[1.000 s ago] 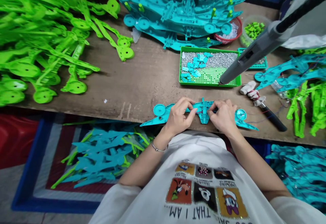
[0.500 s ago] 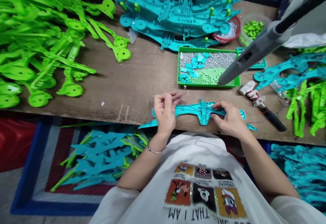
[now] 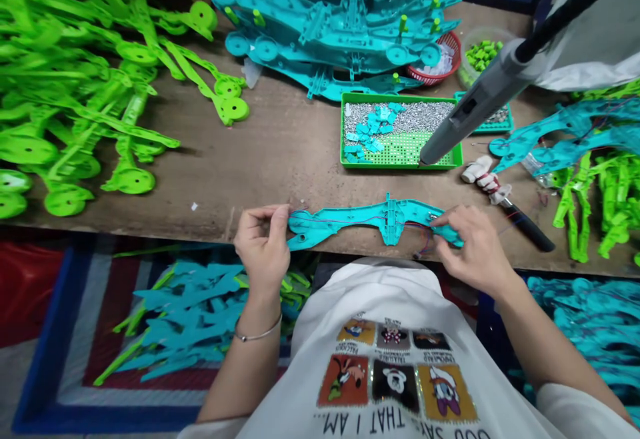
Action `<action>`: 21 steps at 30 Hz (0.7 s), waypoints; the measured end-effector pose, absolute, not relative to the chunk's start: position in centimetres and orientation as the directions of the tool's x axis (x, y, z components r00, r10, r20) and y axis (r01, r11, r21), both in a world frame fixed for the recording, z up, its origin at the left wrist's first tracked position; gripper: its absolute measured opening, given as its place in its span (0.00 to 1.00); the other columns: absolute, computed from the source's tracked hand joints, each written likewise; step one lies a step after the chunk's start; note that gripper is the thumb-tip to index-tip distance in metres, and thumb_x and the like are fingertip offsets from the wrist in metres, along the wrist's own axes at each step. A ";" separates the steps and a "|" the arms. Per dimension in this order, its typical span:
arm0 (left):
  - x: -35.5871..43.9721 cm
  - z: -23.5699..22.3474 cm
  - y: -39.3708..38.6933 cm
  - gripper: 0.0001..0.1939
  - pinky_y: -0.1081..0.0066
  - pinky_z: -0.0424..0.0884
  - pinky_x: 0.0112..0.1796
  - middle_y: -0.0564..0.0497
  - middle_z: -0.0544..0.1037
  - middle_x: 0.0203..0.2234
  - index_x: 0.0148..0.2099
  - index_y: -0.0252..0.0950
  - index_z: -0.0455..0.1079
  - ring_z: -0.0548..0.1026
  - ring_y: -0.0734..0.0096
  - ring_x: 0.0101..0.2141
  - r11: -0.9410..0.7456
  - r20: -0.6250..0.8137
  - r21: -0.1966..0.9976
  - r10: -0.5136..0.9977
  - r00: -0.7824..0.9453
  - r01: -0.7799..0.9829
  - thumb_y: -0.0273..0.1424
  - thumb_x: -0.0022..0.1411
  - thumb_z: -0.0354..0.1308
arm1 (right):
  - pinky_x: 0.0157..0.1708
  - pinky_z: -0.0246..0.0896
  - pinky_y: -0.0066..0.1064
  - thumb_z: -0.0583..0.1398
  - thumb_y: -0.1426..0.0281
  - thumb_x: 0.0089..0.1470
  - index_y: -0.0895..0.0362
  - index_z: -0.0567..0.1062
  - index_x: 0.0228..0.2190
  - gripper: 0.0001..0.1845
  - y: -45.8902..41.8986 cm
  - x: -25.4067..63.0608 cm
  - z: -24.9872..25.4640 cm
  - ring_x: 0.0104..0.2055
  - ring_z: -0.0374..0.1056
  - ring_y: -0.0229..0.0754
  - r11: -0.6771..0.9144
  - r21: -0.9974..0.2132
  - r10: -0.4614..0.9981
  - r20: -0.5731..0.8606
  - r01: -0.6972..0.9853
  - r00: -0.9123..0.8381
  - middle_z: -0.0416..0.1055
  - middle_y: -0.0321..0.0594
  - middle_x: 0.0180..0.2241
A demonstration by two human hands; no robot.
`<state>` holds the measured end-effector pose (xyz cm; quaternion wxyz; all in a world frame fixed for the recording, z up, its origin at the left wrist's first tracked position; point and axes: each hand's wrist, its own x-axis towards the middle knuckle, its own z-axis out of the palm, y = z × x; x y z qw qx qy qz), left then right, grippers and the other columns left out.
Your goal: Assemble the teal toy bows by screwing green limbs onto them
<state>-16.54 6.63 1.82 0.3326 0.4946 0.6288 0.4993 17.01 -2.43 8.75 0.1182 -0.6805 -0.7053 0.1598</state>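
A long teal plastic part [image 3: 345, 218], ribbed and hollow on its upper face, lies along the front edge of the table. Thin dark wires [image 3: 370, 218] run lengthwise inside it. My left hand [image 3: 264, 242] is at its left end, fingers pinched on the wire's end, which they mostly hide. At the other end, my right hand [image 3: 473, 242] grips the part's tip between thumb and fingers. Some loose wire [image 3: 425, 246] hangs below the part near that thumb.
A green tray [image 3: 400, 162] holds small screws and teal pieces; a grey hanging screwdriver [image 3: 470, 102] reaches over it. A black-handled tool [image 3: 530, 229] lies right. Green parts [image 3: 75, 112] pile up left, teal parts [image 3: 340, 32] stack behind. A blue crate [image 3: 50, 352] sits below.
My left hand has moved left from above the part to its left end, with the wire now laid along the part. My right hand has shifted right to the part's tip.
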 end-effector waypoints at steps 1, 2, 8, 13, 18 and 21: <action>-16.5 1.7 6.5 0.15 0.65 0.78 0.48 0.48 0.82 0.39 0.40 0.36 0.70 0.82 0.67 0.42 0.018 0.067 0.960 0.954 -0.293 0.280 0.43 0.66 0.63 | 0.42 0.55 0.44 0.60 0.65 0.57 0.54 0.78 0.36 0.08 -2.9 16.7 8.8 0.42 0.64 0.52 0.032 -0.305 0.995 -0.082 0.952 -0.059 0.74 0.45 0.38; -16.5 1.6 6.5 0.15 0.65 0.78 0.48 0.47 0.82 0.40 0.41 0.37 0.68 0.82 0.66 0.42 0.026 0.057 0.964 0.952 -0.300 0.265 0.43 0.67 0.62 | 0.43 0.54 0.45 0.61 0.62 0.57 0.54 0.78 0.35 0.10 -3.2 16.3 8.8 0.43 0.63 0.53 0.047 -0.233 0.991 -0.110 0.971 -0.075 0.73 0.47 0.39; -16.6 1.8 7.5 0.19 0.64 0.82 0.38 0.49 0.81 0.41 0.43 0.40 0.60 0.84 0.65 0.37 0.117 -0.110 0.993 0.941 -0.320 0.001 0.48 0.67 0.61 | 0.47 0.49 0.50 0.66 0.54 0.54 0.56 0.80 0.31 0.17 -3.8 15.2 7.2 0.46 0.60 0.56 0.062 -0.104 0.985 -0.156 0.993 -0.078 0.71 0.49 0.41; -17.0 2.1 8.2 0.22 0.61 0.83 0.35 0.51 0.81 0.39 0.43 0.41 0.60 0.84 0.63 0.36 0.213 -0.256 0.960 0.930 -0.263 -0.184 0.50 0.62 0.64 | 0.44 0.53 0.44 0.65 0.60 0.60 0.51 0.82 0.32 0.10 -3.1 16.0 6.4 0.43 0.63 0.49 0.041 -0.416 0.993 -0.086 0.908 -0.084 0.71 0.42 0.37; -17.1 2.3 8.7 0.25 0.60 0.82 0.36 0.51 0.80 0.38 0.42 0.41 0.61 0.83 0.64 0.36 0.254 -0.303 0.943 0.920 -0.247 -0.213 0.52 0.58 0.67 | 0.48 0.62 0.42 0.61 0.63 0.64 0.52 0.80 0.39 0.09 -1.9 16.8 4.4 0.45 0.68 0.47 -0.005 -0.579 0.970 0.196 0.816 0.144 0.73 0.43 0.41; -17.4 2.2 8.9 0.26 0.56 0.82 0.40 0.52 0.80 0.38 0.40 0.41 0.60 0.83 0.63 0.39 0.256 -0.323 0.926 0.918 -0.229 -0.277 0.52 0.57 0.68 | 0.50 0.63 0.44 0.61 0.65 0.64 0.52 0.80 0.40 0.08 -1.8 17.2 2.7 0.46 0.70 0.48 0.003 -0.519 0.961 0.237 0.855 0.140 0.75 0.44 0.41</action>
